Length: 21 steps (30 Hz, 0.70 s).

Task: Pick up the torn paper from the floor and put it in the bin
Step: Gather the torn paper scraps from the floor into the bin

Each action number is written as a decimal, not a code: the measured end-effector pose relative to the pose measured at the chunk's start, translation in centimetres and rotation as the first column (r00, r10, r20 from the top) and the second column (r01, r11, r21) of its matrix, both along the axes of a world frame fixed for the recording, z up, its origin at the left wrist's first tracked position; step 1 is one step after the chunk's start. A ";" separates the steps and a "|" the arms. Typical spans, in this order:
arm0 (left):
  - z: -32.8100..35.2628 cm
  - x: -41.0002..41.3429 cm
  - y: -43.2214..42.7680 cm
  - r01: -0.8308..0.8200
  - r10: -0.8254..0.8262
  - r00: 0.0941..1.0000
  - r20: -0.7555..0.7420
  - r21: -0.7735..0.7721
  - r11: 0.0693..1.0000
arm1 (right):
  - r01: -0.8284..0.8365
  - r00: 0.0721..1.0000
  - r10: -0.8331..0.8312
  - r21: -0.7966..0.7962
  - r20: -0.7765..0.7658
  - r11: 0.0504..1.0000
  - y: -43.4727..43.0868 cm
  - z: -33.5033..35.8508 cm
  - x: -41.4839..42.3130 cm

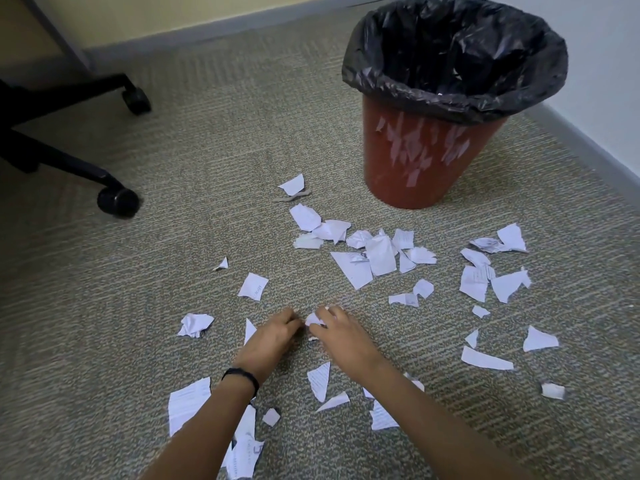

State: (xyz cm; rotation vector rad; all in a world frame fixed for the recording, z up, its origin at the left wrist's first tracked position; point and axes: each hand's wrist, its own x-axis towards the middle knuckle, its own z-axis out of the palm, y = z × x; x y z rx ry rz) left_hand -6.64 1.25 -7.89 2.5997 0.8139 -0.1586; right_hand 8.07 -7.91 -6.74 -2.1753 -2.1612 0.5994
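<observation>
**Both hands meet over one crumpled scrap on the carpet**

From my remote seat I see both hands low on the carpeted floor [207,161], knuckles up, almost touching each other. The right hand [341,336] has its fingers [331,315] curled round a crumpled scrap [314,319] of white paper, which pokes out past the fingertips on the side facing the other hand. The left hand [268,339] has its fingers [289,320] bent under too, the tips right against that same scrap. I cannot tell whether they pinch it or only touch it, as the palm hides the contact. A black wristband [242,375] sits on the left wrist.

The rest of the torn paper [379,259] lies scattered all round the fingers. The thickest heap is ahead of the right fingers and a little to their right. Another loose group lies well out to the right. A printed piece and a balled one lie just ahead and to the left of the left fingers. Behind the fingers, back toward the forearms, more pieces lie flat, several with lines of print, and some are partly hidden under both arms.

The bin [398,174] stands upright on the carpet well ahead of the right fingers, beyond the thick heap. It is red, with pale patches on its wall, and a black liner [450,57] is folded over its rim. Something small and pale shows inside near the front rim, but I cannot make out what it is.

Far ahead and to the left of the left fingers are the black legs and a caster [117,201] of an office chair.
</observation>
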 end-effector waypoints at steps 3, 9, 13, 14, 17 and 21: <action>-0.2 0.0 0.0 0.008 -0.008 1.000 0.002 0.010 1.000 | -0.016 0.999 0.017 0.019 -0.040 1.000 -0.4 0.8 0.7; -0.2 0.3 0.5 -0.058 0.059 0.996 0.062 -0.018 0.998 | 0.043 0.999 -0.043 0.012 -0.013 0.999 0.2 0.3 2.3; 1.8 2.2 2.3 -0.288 0.311 0.914 0.261 -0.125 0.950 | 0.314 0.943 -0.321 -0.084 -0.088 0.946 1.1 1.0 5.5; 2.9 3.1 2.6 -0.362 0.397 0.861 0.317 -0.166 0.917 | 0.388 0.902 -0.402 -0.112 -0.160 0.915 1.3 1.8 6.8; 7.4 6.9 3.6 -0.436 0.539 0.722 0.433 -0.320 0.841 | 0.537 0.787 -0.475 0.056 -0.393 0.842 1.7 6.0 11.4; 14.6 13.3 5.3 -0.286 0.447 0.715 0.537 -0.359 0.889 | 0.650 0.748 -0.329 0.532 -0.577 0.543 2.9 14.9 16.3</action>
